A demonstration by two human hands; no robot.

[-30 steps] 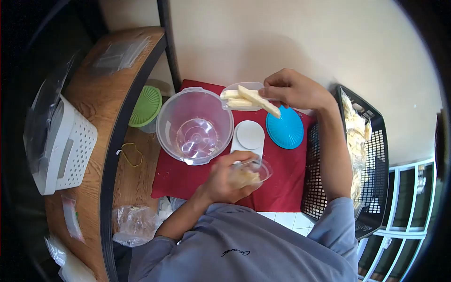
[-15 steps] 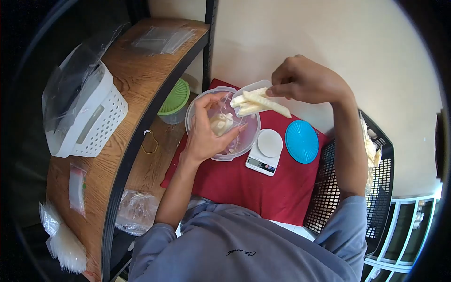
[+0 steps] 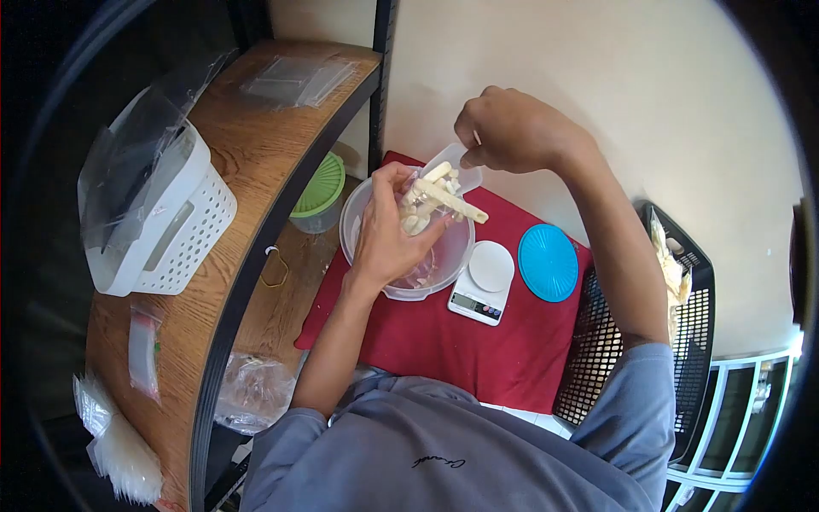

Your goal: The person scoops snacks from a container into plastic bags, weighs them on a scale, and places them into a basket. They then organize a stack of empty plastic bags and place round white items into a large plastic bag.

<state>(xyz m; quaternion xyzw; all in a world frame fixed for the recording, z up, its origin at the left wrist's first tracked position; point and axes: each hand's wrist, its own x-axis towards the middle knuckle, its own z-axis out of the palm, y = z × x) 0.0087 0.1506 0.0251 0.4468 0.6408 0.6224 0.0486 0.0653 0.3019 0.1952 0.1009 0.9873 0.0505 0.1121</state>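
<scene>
My left hand (image 3: 394, 226) is wrapped round a clear plastic bag, held over a large translucent tub (image 3: 358, 235). Pale sticks of food (image 3: 448, 199) lie at the mouth of the bag, one long piece jutting out to the right. Above them, my right hand (image 3: 503, 128) grips a small translucent scoop (image 3: 465, 171), tilted down toward the bag. A white kitchen scale (image 3: 479, 301) stands right of the tub on a red cloth (image 3: 426, 350), with a round blue lid (image 3: 548, 263) beside it.
On the left, a wooden shelf (image 3: 247, 154) holds a white basket (image 3: 192, 230) and plastic bags (image 3: 124, 448). Below it stands a container with a green lid (image 3: 320, 188). A black crate (image 3: 589, 375) with pale packets is at the right.
My right hand has moved left with the scoop, which tilts more steeply. The pale sticks have slid from the scoop into the mouth of the bag.
</scene>
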